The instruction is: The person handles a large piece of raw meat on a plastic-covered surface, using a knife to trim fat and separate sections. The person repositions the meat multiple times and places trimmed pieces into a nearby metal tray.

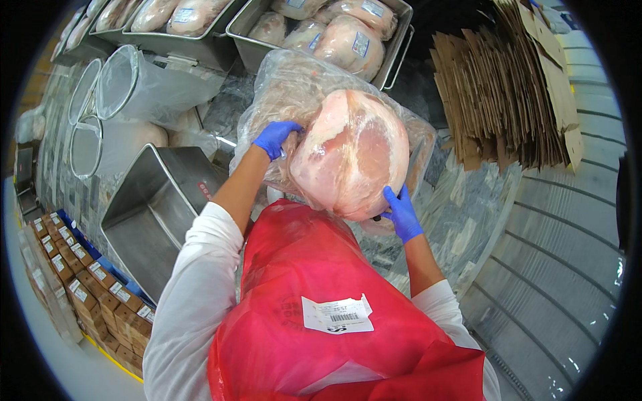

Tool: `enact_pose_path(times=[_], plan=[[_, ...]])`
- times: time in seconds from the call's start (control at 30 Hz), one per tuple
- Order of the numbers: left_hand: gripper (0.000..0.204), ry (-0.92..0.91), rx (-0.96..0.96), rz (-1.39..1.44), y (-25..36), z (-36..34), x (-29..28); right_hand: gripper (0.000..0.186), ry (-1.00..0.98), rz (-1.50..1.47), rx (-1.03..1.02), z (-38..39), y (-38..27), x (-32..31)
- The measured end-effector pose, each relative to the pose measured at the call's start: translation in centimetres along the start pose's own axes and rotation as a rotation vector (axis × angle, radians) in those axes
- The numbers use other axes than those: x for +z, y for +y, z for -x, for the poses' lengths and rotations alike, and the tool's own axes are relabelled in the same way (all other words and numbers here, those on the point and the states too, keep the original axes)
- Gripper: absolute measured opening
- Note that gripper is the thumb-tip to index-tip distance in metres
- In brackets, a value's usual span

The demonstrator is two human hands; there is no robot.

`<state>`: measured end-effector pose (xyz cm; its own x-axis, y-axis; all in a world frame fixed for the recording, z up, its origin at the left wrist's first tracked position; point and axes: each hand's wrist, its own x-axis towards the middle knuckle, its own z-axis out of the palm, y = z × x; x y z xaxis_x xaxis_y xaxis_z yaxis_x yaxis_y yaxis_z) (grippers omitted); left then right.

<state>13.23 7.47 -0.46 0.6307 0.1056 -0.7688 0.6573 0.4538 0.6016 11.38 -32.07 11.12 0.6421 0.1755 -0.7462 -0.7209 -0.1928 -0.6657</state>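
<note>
In front of me is a large, rounded raw ham point(351, 150), pale pink with white fat and a glossy surface. My left hand point(275, 138), in a blue glove, is closed at its left side, with the fingertips partly hidden. My right hand point(402, 212), gloved alike, grips the ham's lower right edge, its thumb on top. Something small and dark shows beside those fingers, too little to name. Behind and under the ham spreads a clear plastic liner point(277, 77); what it lines is mostly hidden.
A metal tub point(394, 63) of bagged, labelled meat stands beyond the liner, with further tubs at far left. Hoops with clear bags point(119, 83) and a steel bin point(157, 200) lie left. Flattened cardboard point(498, 93) is stacked right; boxes point(93, 274) stand lower left.
</note>
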Motion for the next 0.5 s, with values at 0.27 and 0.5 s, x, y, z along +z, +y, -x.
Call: enact_pose_path(times=[0.27, 0.5], plan=[[0.028, -0.204, -0.058, 0.218, -2.1, 1.0, 0.2, 0.082, -0.011, -0.026, -0.037, -0.9, 1.2, -0.8], [0.045, -0.266, -0.234, 0.436, -9.6, 6.8, -1.4, 0.100, 0.074, -0.067, -0.174, -2.0, 2.5, -0.1]])
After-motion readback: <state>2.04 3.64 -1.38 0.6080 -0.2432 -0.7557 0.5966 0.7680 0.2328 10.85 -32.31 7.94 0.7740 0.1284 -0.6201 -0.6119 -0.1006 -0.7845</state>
